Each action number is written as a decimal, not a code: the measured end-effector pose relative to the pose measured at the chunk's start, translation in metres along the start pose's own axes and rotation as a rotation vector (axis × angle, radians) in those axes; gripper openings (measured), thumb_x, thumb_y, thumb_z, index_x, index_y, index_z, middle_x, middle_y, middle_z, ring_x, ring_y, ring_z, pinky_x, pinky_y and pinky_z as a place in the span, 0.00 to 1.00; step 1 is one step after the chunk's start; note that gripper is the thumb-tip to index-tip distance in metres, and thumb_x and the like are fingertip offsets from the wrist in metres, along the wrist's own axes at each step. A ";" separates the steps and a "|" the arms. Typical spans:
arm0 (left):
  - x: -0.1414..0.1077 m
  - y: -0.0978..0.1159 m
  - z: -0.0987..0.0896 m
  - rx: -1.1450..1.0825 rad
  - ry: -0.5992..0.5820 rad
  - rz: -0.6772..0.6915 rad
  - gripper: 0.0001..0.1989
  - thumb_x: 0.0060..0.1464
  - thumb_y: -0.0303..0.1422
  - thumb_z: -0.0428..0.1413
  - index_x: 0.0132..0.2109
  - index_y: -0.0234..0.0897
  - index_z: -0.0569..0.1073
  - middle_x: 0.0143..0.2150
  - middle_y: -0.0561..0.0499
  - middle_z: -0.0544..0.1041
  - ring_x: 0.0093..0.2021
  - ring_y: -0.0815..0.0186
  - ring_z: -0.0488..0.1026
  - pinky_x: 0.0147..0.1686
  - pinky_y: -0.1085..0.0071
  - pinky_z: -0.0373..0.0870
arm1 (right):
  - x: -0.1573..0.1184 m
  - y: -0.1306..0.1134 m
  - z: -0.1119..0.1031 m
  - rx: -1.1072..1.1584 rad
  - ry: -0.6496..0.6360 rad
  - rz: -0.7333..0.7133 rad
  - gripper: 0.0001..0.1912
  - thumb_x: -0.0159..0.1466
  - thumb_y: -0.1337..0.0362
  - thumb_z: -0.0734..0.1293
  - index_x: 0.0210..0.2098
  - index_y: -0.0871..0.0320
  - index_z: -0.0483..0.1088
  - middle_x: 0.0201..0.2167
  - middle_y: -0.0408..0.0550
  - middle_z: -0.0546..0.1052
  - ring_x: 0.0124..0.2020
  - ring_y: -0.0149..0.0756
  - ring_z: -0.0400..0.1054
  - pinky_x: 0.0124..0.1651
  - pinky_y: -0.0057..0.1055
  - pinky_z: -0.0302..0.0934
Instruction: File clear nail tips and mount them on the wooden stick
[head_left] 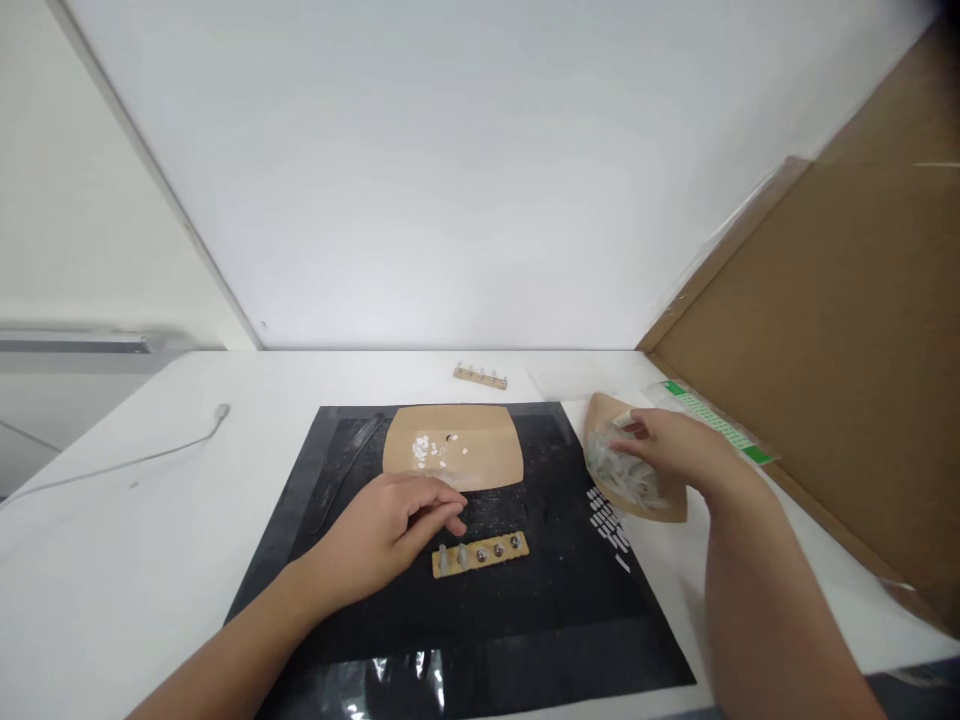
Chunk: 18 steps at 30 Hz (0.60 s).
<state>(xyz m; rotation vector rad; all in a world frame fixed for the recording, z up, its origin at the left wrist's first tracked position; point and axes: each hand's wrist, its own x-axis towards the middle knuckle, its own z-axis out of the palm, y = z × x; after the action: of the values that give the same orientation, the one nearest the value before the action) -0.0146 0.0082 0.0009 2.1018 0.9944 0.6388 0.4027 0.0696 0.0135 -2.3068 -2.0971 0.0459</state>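
Both hands were over the table [150,580] as I watched through the head camera, the left hand [375,530] above the black mat [585,610], the right hand [679,445] beyond its right edge. Well inside the mat's edges I could see the wooden strip [472,564], slim and pale tan, lying at a slight slant with five mounts in a row. Two translucent pieces [463,557] stood up at the end toward the mat's left edge; the other three mounts showed bare, shiny silver studs [499,550]. I saw the left hand loosely curled just beside that end, thumb and forefinger nearly together; I couldn't tell whether it touched the strip or pinched anything. The right hand was partly curled, its fingers dipping into the right-hand tray [671,503] among a heap of clear slivers [626,478], by the mat's far right corner; its fingertips were too obscured for me to confirm a grip. A tan tray [491,460] with white flakes [421,447] lay along the mat's far edge, and small white slips [604,515] lined its right edge.
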 end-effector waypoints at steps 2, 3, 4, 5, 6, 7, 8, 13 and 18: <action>0.000 -0.001 -0.001 0.008 0.042 0.012 0.15 0.72 0.37 0.51 0.42 0.43 0.83 0.42 0.53 0.85 0.45 0.64 0.80 0.53 0.67 0.72 | 0.004 0.002 0.007 0.039 -0.062 -0.022 0.17 0.57 0.48 0.75 0.32 0.56 0.76 0.31 0.49 0.80 0.31 0.40 0.72 0.33 0.30 0.55; 0.000 -0.002 -0.001 0.015 0.067 0.017 0.16 0.72 0.37 0.51 0.42 0.43 0.83 0.42 0.53 0.85 0.46 0.64 0.80 0.54 0.66 0.72 | 0.005 0.002 0.010 0.056 -0.084 -0.028 0.17 0.56 0.49 0.76 0.32 0.56 0.75 0.31 0.49 0.80 0.31 0.40 0.72 0.34 0.30 0.56; 0.000 -0.003 -0.001 0.023 0.092 0.022 0.15 0.72 0.37 0.51 0.42 0.44 0.83 0.41 0.53 0.85 0.46 0.64 0.80 0.53 0.66 0.72 | 0.007 0.003 0.012 0.068 -0.095 -0.028 0.15 0.56 0.51 0.76 0.32 0.56 0.75 0.31 0.49 0.80 0.31 0.40 0.72 0.34 0.30 0.56; 0.000 -0.004 -0.001 0.030 0.120 0.026 0.15 0.72 0.37 0.51 0.42 0.44 0.83 0.41 0.53 0.85 0.45 0.64 0.80 0.52 0.66 0.73 | 0.008 0.003 0.013 0.079 -0.102 -0.028 0.14 0.55 0.54 0.77 0.32 0.56 0.75 0.32 0.49 0.80 0.31 0.40 0.73 0.34 0.30 0.56; 0.000 -0.006 -0.002 0.037 0.150 0.032 0.15 0.71 0.37 0.51 0.42 0.44 0.82 0.40 0.53 0.84 0.45 0.64 0.80 0.51 0.67 0.73 | 0.009 0.004 0.014 0.088 -0.106 -0.026 0.12 0.55 0.57 0.77 0.32 0.57 0.75 0.32 0.49 0.81 0.32 0.40 0.73 0.34 0.30 0.57; 0.000 -0.007 -0.002 0.043 0.177 0.039 0.14 0.71 0.37 0.52 0.43 0.44 0.82 0.39 0.54 0.84 0.44 0.64 0.79 0.50 0.67 0.73 | 0.010 0.005 0.014 0.096 -0.107 -0.024 0.10 0.55 0.59 0.76 0.32 0.57 0.75 0.33 0.49 0.81 0.32 0.40 0.73 0.34 0.30 0.57; 0.000 -0.008 -0.002 0.048 0.200 0.045 0.13 0.71 0.37 0.52 0.44 0.44 0.82 0.38 0.54 0.84 0.43 0.64 0.79 0.49 0.68 0.73 | 0.011 0.006 0.014 0.103 -0.105 -0.022 0.09 0.55 0.61 0.76 0.32 0.57 0.75 0.33 0.49 0.81 0.33 0.40 0.74 0.34 0.30 0.57; -0.001 -0.009 -0.005 0.088 0.262 0.073 0.11 0.70 0.35 0.52 0.45 0.44 0.81 0.37 0.54 0.83 0.38 0.65 0.78 0.41 0.70 0.73 | 0.014 0.015 0.007 0.138 -0.076 0.002 0.07 0.57 0.61 0.74 0.29 0.57 0.73 0.33 0.50 0.82 0.34 0.42 0.75 0.34 0.31 0.58; -0.002 -0.009 -0.006 0.125 0.299 0.112 0.11 0.70 0.33 0.53 0.44 0.42 0.80 0.36 0.53 0.82 0.38 0.65 0.76 0.41 0.69 0.71 | 0.013 0.025 0.001 0.208 -0.056 0.014 0.07 0.58 0.60 0.72 0.30 0.56 0.73 0.34 0.47 0.82 0.34 0.39 0.75 0.33 0.30 0.59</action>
<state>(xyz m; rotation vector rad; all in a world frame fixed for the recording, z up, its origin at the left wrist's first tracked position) -0.0239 0.0125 -0.0026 2.2253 1.1081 0.9934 0.4292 0.0799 0.0114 -2.2228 -1.9932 0.3173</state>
